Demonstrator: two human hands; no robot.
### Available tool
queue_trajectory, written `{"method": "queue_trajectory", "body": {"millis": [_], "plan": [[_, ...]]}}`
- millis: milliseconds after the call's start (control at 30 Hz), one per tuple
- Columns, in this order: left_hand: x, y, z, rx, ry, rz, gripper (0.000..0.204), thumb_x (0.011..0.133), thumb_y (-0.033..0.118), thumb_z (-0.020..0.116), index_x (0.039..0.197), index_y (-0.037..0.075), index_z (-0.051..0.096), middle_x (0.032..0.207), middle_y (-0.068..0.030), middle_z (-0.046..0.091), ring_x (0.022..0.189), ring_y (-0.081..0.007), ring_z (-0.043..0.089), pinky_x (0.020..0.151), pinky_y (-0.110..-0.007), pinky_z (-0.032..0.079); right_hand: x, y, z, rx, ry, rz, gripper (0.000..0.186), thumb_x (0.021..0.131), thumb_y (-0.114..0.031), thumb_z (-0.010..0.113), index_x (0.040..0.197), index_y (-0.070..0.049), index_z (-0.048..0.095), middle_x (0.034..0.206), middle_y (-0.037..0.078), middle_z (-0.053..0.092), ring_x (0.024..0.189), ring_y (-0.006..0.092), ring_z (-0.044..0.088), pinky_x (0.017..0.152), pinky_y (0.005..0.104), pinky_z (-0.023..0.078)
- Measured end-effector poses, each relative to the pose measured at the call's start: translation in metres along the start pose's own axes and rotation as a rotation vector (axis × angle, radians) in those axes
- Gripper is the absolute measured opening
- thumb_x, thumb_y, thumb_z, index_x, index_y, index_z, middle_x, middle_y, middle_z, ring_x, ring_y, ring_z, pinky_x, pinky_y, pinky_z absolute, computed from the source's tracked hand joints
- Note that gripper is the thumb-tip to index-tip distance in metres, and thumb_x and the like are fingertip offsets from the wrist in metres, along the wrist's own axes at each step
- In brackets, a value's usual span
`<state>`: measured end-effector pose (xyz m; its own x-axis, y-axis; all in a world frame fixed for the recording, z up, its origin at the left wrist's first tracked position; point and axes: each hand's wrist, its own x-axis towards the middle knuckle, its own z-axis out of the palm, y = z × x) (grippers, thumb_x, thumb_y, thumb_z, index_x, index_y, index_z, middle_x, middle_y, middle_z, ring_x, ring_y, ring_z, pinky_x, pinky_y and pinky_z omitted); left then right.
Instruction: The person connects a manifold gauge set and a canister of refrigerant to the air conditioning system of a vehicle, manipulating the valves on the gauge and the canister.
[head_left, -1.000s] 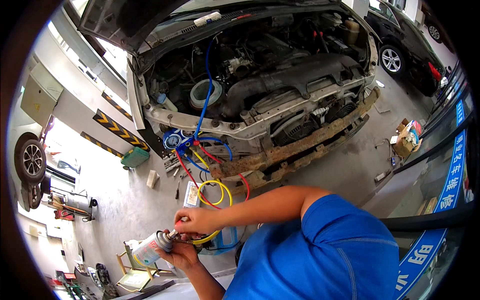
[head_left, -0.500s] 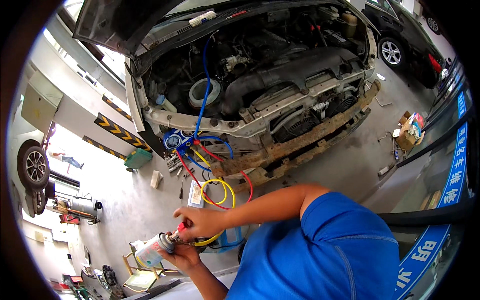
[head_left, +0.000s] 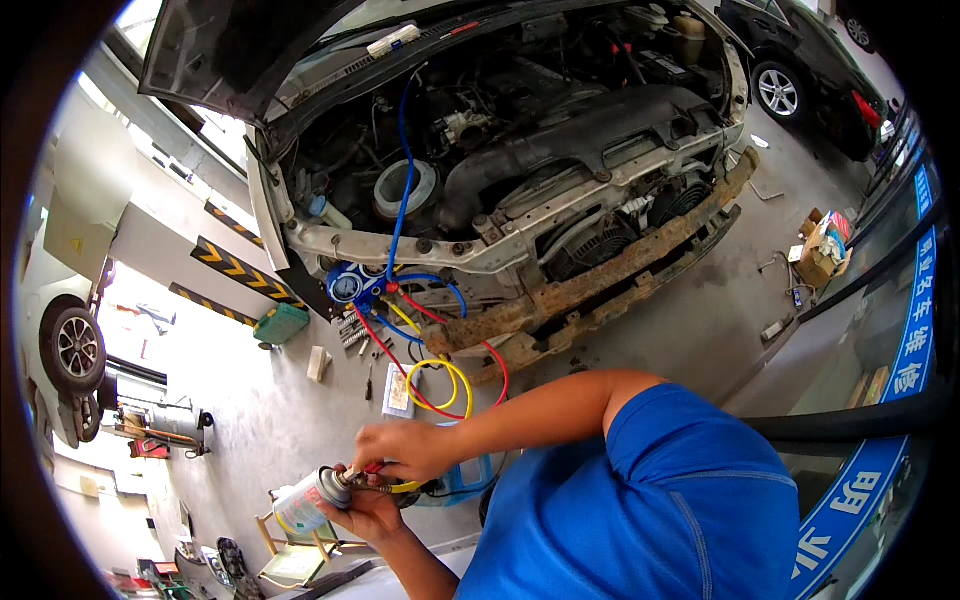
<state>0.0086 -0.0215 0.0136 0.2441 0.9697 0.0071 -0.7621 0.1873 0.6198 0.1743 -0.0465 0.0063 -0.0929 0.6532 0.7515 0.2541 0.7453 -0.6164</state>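
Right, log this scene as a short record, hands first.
Left hand: holds the can, tilted
Right hand: fingers at the red knob by the can's top
Hoses: yellow hose, red hose, blue hose
Gauges: at the car's front
Hood: up
Floor: green case, block

The refrigerant can at near left is white, with a yellow edge at its base and a silver-grey top; the tap handle is red. The near shirt is blue with paler stitching. Farther off are a yellow hose, a red hose and a blue manifold gauge set. At left, a black panel bears yellow chevrons; at right, a blue banner has white characters.
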Motion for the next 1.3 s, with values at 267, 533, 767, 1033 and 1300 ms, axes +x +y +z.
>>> {"method": "queue_trajectory", "body": {"millis": [267,533,767,1033,1300], "plan": [[-0.001,0.002,-0.004,-0.018,-0.082,-0.036,0.048,0.087,0.048,0.051,0.109,0.006,0.054,0.098,-0.0114,0.062,0.088,-0.0218,0.061,0.061,-0.032,0.053,0.002,-0.005,-0.001,0.919,-0.158,0.917,0.043,0.082,-0.023,0.063,0.116,-0.004,0.045,0.089,0.012,0.058,0.077,0.0157,0.055,0.070,0.0322,0.046],[-0.006,0.003,-0.019,-0.029,-0.111,-0.053,0.047,0.086,0.048,0.051,0.109,0.008,0.055,0.101,-0.0113,0.061,0.088,-0.0245,0.059,0.074,-0.040,0.050,0.006,0.006,-0.001,1.081,-0.250,1.165,0.038,0.078,-0.019,0.064,0.110,-0.003,0.051,0.099,0.014,0.054,0.083,0.0233,0.056,0.071,0.0342,0.046],[-0.015,0.002,-0.026,-0.024,0.088,0.068,0.048,0.085,0.046,0.054,0.116,0.009,0.052,0.105,-0.0114,0.061,0.094,-0.0267,0.059,0.072,-0.040,0.050,-0.003,-0.004,0.013,0.424,-0.056,0.561,0.026,0.089,-0.025,0.056,0.109,-0.008,0.053,0.092,0.004,0.055,0.080,0.0137,0.055,0.064,0.0286,0.047],[-0.027,0.007,-0.033,-0.104,0.020,0.007,0.053,0.087,0.048,0.050,0.119,0.007,0.048,0.108,-0.0107,0.059,0.096,-0.0255,0.058,0.068,-0.038,0.053,-0.008,-0.003,0.013,0.027,-0.179,0.130,0.039,0.079,-0.010,0.064,0.115,-0.006,0.050,0.100,0.010,0.054,0.088,0.0178,0.056,0.071,0.0296,0.046],[-0.039,0.013,-0.045,-0.065,0.089,0.077,0.051,0.088,0.047,0.049,0.120,0.007,0.046,0.109,-0.0122,0.058,0.098,-0.0268,0.058,0.064,-0.037,0.054,-0.014,0.001,0.031,0.447,-0.275,0.524,0.032,0.083,-0.015,0.062,0.111,-0.004,0.051,0.102,0.009,0.053,0.093,0.0184,0.054,0.074,0.0316,0.047]]}}
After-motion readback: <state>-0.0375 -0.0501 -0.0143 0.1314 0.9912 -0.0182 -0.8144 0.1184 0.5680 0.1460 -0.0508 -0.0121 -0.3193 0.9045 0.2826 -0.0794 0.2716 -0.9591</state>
